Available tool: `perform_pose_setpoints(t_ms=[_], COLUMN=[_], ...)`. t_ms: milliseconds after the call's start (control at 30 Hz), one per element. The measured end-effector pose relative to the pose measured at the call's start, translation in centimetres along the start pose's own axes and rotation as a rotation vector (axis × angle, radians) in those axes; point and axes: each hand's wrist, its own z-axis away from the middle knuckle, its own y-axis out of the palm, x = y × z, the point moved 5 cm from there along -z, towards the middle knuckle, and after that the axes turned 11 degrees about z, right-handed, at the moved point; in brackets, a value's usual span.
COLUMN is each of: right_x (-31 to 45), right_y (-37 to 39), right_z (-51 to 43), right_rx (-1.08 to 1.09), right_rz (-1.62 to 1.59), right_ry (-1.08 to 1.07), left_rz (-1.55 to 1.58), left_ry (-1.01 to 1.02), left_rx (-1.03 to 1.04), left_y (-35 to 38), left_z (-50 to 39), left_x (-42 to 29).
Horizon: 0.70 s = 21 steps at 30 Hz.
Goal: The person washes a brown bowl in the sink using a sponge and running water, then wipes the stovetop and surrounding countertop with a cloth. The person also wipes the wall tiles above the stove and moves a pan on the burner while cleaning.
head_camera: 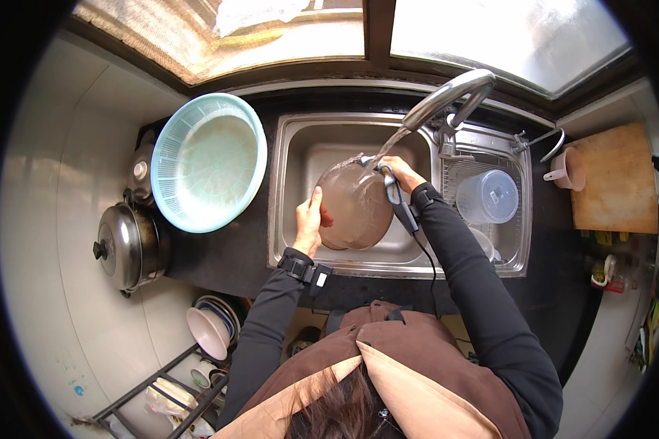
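Over the stainless steel sink basin [307,148], a round, transparent-looking container [351,214] is tilted under running water. My left hand [311,219] grips its left side, with the thumb on the outside and fingers seen through or behind the wall. At its upper right rim, my right hand [401,173] holds a wet cloth [387,178] against the container; some of its fingers are hidden. Water pours from the chrome faucet [445,99] onto the rim and the cloth. A dark device with a cable hangs by my right wrist.
A light blue plastic basket [211,162] stands left of the sink, near a lidded steel pot [129,247]. On the right, a clear plastic container [487,196] lies in the drainer rack. Farther right are a pink cup [568,169] and a wooden cutting board [618,181].
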Motion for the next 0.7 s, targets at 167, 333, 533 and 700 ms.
perform_pose_setpoints(t_ms=[167,333,533,700], right_x=[-5.3,-8.3,-3.8,3.9], right_y=[0.3,2.2,8.2,11.2], right_z=[2.1,3.8,9.0,10.7], right_rx=[-0.054,-0.739,-0.775,-0.726], right_rz=[-0.165,0.359,0.57,0.81], right_ry=[0.197,0.092,-0.027,-0.583], left_rz=[0.335,0.69,0.641,0.063], left_ry=[-0.144,-0.295,-0.1,-0.042], left_rx=[-0.262,-0.28,-0.037,0.21], left_y=[-1.9,0.9,3.4,3.7], left_z=[-2.2,-3.2,-3.9,-3.5], left_x=[1.2,4.7,8.0,10.3])
